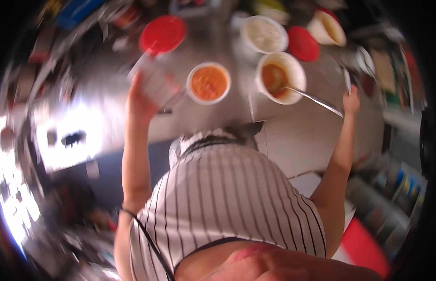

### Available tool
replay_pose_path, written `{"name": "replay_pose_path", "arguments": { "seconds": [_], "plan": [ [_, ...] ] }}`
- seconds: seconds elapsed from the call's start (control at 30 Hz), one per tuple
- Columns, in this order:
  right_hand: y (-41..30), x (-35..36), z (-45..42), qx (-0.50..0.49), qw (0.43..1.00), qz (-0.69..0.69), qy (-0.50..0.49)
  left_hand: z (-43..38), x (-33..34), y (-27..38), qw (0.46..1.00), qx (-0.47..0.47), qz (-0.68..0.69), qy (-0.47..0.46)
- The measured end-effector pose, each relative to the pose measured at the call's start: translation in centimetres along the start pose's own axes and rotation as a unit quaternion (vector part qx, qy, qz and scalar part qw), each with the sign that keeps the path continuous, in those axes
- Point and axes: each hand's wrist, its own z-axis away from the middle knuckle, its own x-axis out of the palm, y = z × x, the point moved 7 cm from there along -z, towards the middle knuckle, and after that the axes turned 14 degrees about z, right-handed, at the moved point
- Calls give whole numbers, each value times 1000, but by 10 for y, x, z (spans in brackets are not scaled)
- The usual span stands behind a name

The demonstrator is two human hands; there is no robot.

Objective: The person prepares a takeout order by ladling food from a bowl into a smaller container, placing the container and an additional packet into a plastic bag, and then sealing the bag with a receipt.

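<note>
A clear, blurred plastic item (158,82), perhaps a bag or container, is in my left hand (138,95). Just right of it stands a white bowl (189,92) filled with chunky orange-red food (209,83). Farther right is a white tub (298,72) with orange-brown sauce inside. A metal utensil (318,101) leans out of this tub, its handle pointing toward my right side. My right hand (351,100) is out at the far right, its fingers around a thin pale handle (347,79); the rest of that object is unclear.
A red round lid (163,34) is at the back left of the metal counter (218,116). Behind the sauce tub are a white tub of pale food (265,34), another red lid (303,44) and a tilted white tub (316,30). Bright glare covers the counter's left part.
</note>
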Motion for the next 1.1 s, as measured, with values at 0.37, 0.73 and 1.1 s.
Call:
{"name": "replay_pose_path", "arguments": {
  "seconds": [0.37, 0.73, 1.1],
  "plan": [
    [-92, 55, -10, -222, 957, 183, 38, 31, 58, -22, 979, 97, -100, -149],
    [73, -166, 36, 120, 802, -323, 488, 94, 71, -8, 967, 66, -22, -246],
    [-285, -194, 176, -235, 777, -571, -124, 110, 32, 33, 956, 80, 76, -274]
  ]
}}
